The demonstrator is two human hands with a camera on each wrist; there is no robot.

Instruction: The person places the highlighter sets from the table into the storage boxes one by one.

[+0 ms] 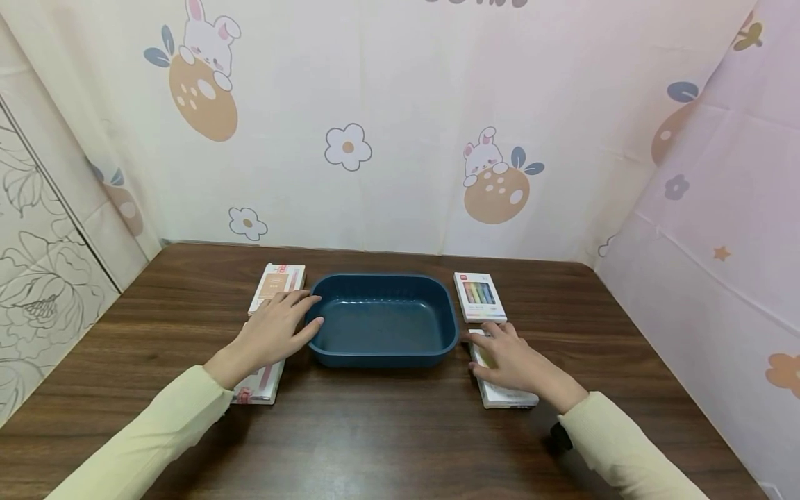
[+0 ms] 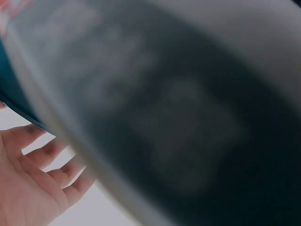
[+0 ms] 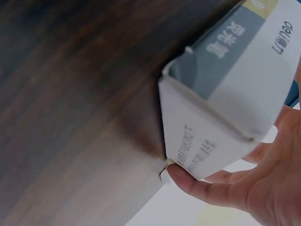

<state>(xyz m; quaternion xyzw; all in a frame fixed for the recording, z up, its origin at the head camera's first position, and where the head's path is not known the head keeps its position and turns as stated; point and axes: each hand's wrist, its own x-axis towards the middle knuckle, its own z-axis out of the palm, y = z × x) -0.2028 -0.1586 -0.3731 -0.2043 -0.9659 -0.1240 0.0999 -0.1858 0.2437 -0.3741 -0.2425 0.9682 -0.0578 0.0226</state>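
My left hand (image 1: 271, 333) reaches with spread fingers over two flat white boxes, its fingertips near the bin's left rim. The far box (image 1: 275, 281) has a tan panel; the near white box (image 1: 262, 383) is partly hidden by the hand. Up close in the left wrist view, a blurred box (image 2: 188, 132) fills most of the frame. My right hand (image 1: 515, 361) is over the near right highlighter box (image 1: 500, 397), thumb along its left side, fingers loosely bent. In the right wrist view that thumb lies at the edge of the box (image 3: 197, 136). A blue bin (image 1: 384, 360) stands between the hands.
Behind the right hand lies a white box (image 1: 480, 295) with colored pens in its window. Everything stands on a dark wooden table (image 1: 375, 430). A patterned curtain (image 1: 406, 83) hangs along the back edge, and another covers the right side.
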